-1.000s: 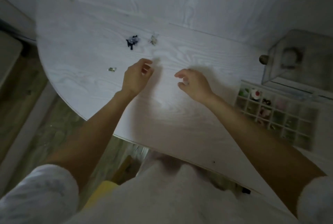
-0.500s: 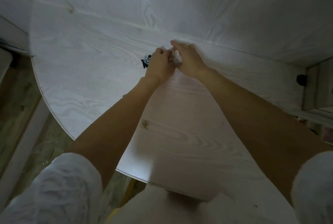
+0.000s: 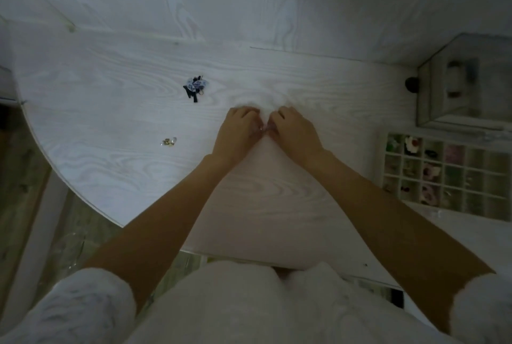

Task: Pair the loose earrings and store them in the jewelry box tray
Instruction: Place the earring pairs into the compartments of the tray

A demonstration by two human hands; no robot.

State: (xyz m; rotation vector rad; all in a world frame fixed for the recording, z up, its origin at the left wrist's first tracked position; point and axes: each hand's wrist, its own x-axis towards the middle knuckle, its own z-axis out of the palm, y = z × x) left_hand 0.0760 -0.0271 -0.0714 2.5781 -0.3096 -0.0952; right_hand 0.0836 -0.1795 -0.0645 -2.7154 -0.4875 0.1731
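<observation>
Head camera view, looking down over a white wood-grain bench (image 3: pixel 116 177). Both forearms reach forward and meet near the middle of the bench. The left hand (image 3: pixel 235 133) and right hand (image 3: pixel 295 130) are curled narrow, fingertips touching each other over something tiny and pale at the point where they meet; it is too small to identify, though given the task it is probably an earring or a pair being joined. Whether either hand truly grips it cannot be told.

The jewelry box tray (image 3: pixel 383 166), a grid of small compartments with several already holding pieces, lies to the right of the hands and a little nearer the body, well apart from them. The right hand is the nearer one to it. A clear box (image 3: pixel 432 100) stands just beyond the tray.

Two loose items remain to the left: a blue-and-black earring cluster (image 3: pixel 195 86) ahead and left of the left hand, and a small gold-and-clear earring (image 3: pixel 169 141) further left, level with the wrists. The left hand is nearer both.
</observation>
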